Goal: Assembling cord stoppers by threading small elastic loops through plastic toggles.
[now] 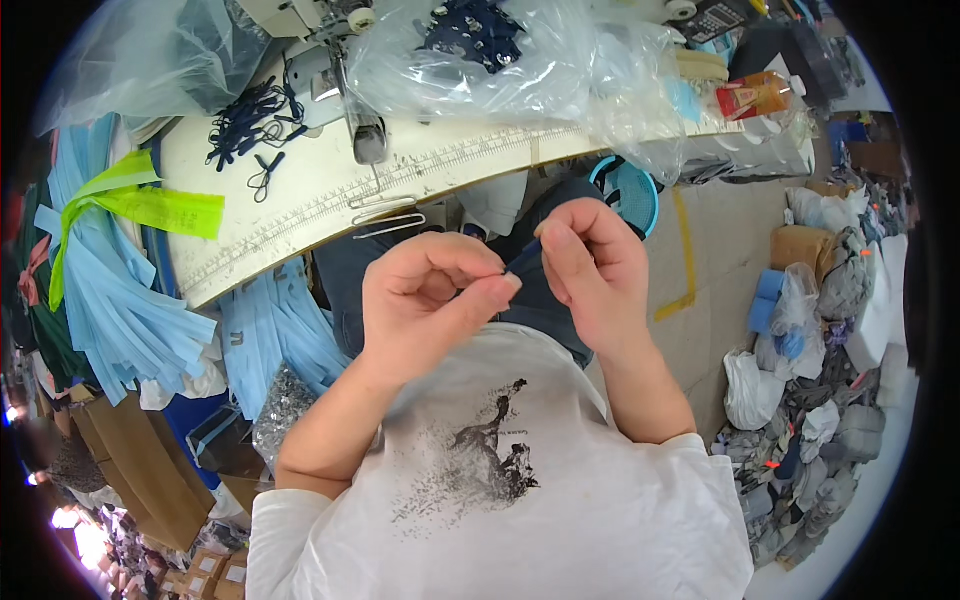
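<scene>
In the head view, 2 bare hands meet in front of the person's white shirt point(480, 440), on the near side of the table point(200, 190). Between them is a small dark blue strip point(524, 260), held up over the lap. It may be held there so the eyes can look right at it, and a hand at each end likely stops it from flopping. The dark blue loops point(240, 125) lie on the far left of the table, maybe to be easy to grab. More dark blue bits point(475, 35) sit in a clear bag point(400, 80) at the far side, perhaps so they don't roll off.

The left hand point(430, 300) has its thumb and first finger almost shut, with the strip's left end at their tips. The right hand point(598, 280) pinches the other end tight with thumb and first finger. I can't tell what the curled fingers behind touch.
</scene>
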Motion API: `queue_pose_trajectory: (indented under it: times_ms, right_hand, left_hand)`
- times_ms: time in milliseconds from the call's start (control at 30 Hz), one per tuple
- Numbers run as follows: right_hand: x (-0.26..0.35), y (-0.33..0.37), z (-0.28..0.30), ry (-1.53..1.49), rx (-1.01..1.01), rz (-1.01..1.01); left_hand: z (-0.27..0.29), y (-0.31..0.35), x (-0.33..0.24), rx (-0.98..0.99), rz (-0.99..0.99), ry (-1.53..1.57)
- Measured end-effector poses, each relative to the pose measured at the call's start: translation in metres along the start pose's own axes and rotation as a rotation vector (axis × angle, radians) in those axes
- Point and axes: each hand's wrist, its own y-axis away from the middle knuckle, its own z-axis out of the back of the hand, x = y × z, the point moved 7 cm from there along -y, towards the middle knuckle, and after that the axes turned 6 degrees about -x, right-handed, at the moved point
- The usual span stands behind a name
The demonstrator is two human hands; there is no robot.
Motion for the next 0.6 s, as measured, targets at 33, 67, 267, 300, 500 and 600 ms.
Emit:
queue_pose_trajectory:
  times_ms: [33, 67, 267, 300, 500, 600]
  right_hand:
    - [0.0, 0.0, 0.002, 0.034, 0.0, 0.024]
    - [0.002, -0.001, 0.002, 0.068, 0.001, 0.05]
    - [0.025, -0.018, -0.014, 0.232, -0.004, 0.148]
    - [0.034, -0.026, -0.016, 0.21, -0.042, 0.116]
    - [0.083, -0.104, -0.023, 0.16, -0.089, 0.228]
    - [0.042, -0.078, -0.019, -0.145, -0.002, -0.105]
  left_hand:
    - [0.003, 0.0, 0.001, -0.028, 0.014, -0.016]
    - [0.006, 0.0, 0.001, -0.057, 0.027, -0.032]
    - [0.011, -0.001, -0.008, -0.147, -0.04, -0.035]
    - [0.019, 0.0, -0.009, -0.219, 0.01, -0.054]
    - [0.087, 0.007, -0.057, -0.534, -0.273, -0.758]
    - [0.13, -0.001, -0.106, -0.758, -0.386, -1.313]
